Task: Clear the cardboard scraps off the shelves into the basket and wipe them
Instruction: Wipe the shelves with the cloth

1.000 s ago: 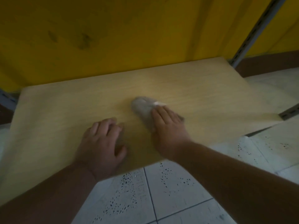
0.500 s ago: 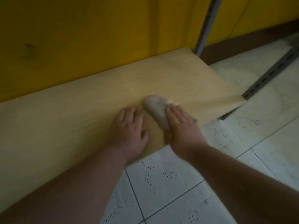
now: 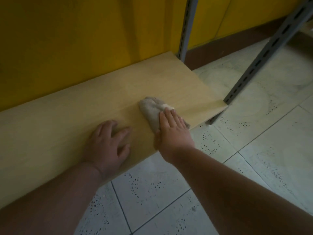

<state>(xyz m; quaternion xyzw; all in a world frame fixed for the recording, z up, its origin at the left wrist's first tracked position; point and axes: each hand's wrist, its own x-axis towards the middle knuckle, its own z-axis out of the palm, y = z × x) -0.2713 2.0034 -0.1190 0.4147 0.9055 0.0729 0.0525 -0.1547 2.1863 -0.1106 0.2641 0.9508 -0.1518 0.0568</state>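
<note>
The shelf [image 3: 67, 119] is pale tan with faint wood grain, and the cloth [image 3: 150, 109] is grey-beige with a small white patch. The wall [image 3: 84, 39] is yellow, the skirting [image 3: 220, 50] dark brown, the posts [image 3: 186, 28] grey with dark slots. The floor [image 3: 169, 192] is pale tile, black-speckled, with dark joints.

Low shelf [image 3: 67, 119] of pale wood, bare along most of its length. Near the right end, crumpled grey-beige cloth [image 3: 149, 107] lying flat, pressed under right grip [image 3: 172, 131]. Just left of the cloth, left grip [image 3: 108, 145] resting palm down, fingers spread.
</note>
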